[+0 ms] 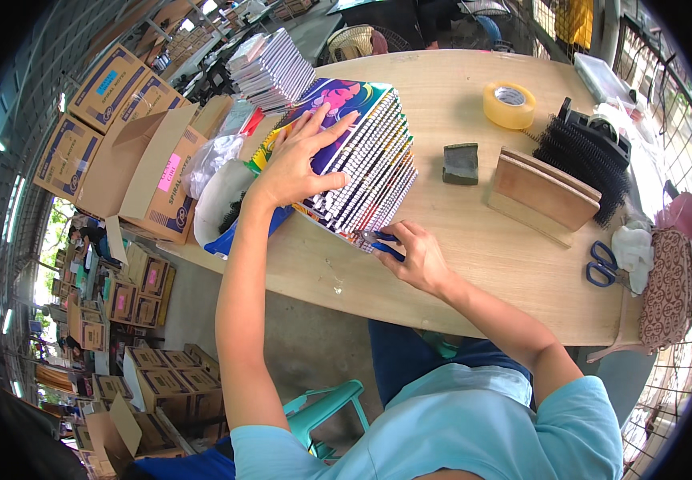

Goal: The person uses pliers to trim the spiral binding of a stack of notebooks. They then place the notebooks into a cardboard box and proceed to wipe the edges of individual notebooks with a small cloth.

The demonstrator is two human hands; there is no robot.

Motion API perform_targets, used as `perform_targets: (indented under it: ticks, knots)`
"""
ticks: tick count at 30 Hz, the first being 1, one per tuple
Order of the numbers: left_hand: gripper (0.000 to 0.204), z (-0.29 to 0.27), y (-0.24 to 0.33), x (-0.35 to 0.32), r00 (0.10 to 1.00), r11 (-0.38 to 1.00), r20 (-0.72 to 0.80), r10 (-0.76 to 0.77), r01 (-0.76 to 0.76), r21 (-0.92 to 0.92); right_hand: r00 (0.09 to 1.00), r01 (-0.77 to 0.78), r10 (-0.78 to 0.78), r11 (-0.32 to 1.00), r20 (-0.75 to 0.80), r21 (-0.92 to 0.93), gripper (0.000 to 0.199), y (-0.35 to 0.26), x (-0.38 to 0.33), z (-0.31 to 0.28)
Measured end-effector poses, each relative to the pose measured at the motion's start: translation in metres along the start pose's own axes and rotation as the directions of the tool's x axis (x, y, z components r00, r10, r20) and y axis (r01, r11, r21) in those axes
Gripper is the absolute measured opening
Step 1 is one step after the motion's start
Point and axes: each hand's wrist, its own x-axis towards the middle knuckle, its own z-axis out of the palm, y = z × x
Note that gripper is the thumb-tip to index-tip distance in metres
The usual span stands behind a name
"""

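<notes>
A tall stack of spiral notebooks with colourful covers stands on the table, its white-and-dark coil edges facing right and toward me. My left hand lies on the top cover with its fingers spread, the thumb reaching over the coil edge. Low at the stack's near corner, my right hand grips blue-handled pliers. The pliers' jaws are at the coil ends of the lower notebooks; whether they bite on a wire is too small to tell.
Another notebook stack stands behind, at the left. Cardboard boxes crowd the table's left side. To the right are a tape roll, a grey block, a wooden block, black coils, scissors and a patterned pouch.
</notes>
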Motion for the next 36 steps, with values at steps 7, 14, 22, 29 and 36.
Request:
perform_targets:
  ticks: [7,14,22,29,36]
  knots:
    - [0.085,-0.001,0.002,0.002,1.000,0.999,-0.016,0.015,-0.015,-0.032,0.707,-0.706,0.473,0.514,0.526,0.487,0.031,0.005,0.015,-0.006]
    - [0.086,0.001,0.000,0.000,1.000,1.000,-0.011,-0.003,0.003,-0.021,0.997,-0.048,0.057,0.987,0.055,-0.156,0.043,-0.007,-0.007,-0.002]
    - [0.086,0.001,0.001,0.001,1.000,1.000,-0.011,0.008,-0.008,-0.023,0.581,-0.814,0.490,0.354,0.650,0.461,0.030,0.010,0.015,-0.006]
    - [0.086,0.001,-0.002,0.000,1.000,1.000,-0.014,0.006,-0.006,-0.019,0.999,0.053,-0.052,0.980,0.013,-0.191,0.037,-0.010,-0.012,-0.002]
    - [0.084,0.001,-0.001,0.000,0.999,1.000,-0.023,0.028,-0.029,-0.012,0.600,-0.779,0.526,0.553,0.602,0.294,0.034,-0.001,0.006,-0.006]
